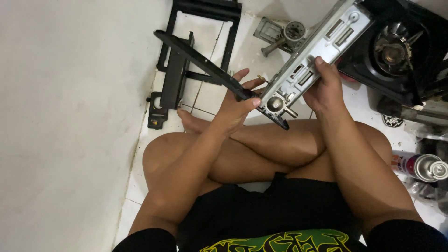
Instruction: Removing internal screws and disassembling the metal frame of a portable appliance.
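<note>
On the white tiled floor ahead of my crossed legs lies a black rectangular metal frame, close to the white wall. Beyond it I see a small grey metal part with a round dial. At my right stands a black stove body with a round burner, and nearer me a silver spray can lies on its side.

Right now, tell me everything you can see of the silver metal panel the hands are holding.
The silver metal panel is a long, dull-grey sheet-metal piece with rectangular slots, round holes and a round fitting near its lower end. It is held tilted above the crossed legs, lower end left, upper end toward the black stove body. The right hand grips its lower edge; the left hand holds the lower end, along with a black strip.
</note>
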